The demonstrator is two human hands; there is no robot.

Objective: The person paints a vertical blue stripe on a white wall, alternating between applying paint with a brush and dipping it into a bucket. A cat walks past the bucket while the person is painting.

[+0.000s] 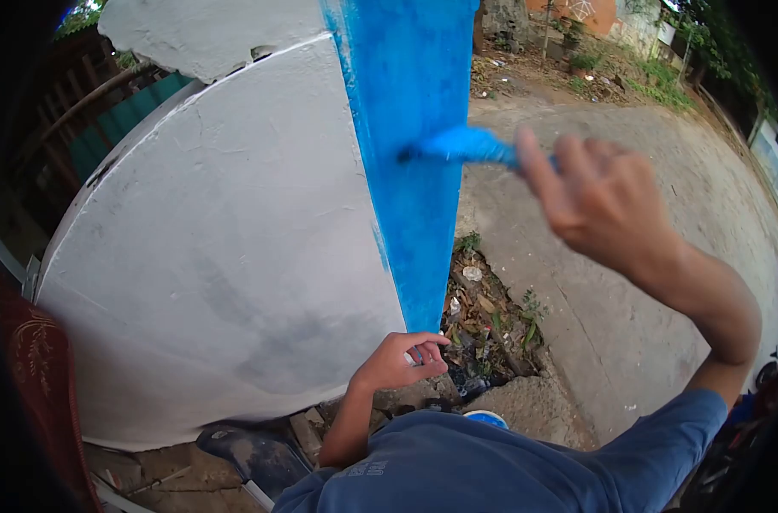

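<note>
My right hand [607, 192] is closed round the handle of a blue paint-covered brush [466, 145], whose tip is against or just over the blue-painted column [414, 77]; motion blurs it slightly. Wet-looking blue paint covers the column face, with a ragged edge along the grey-white wall [218, 214]. My left hand [406, 359] is near the column's lower end, its fingers curled loosely. Something small and pale shows between those fingers, too small to name.
Below, part of a container with blue paint [487, 418] shows beside my shirt. Leaves and rubble [483, 316] lie at the column's foot. Concrete ground [594, 282] extends right. A dark red cloth [38, 385] is at far left.
</note>
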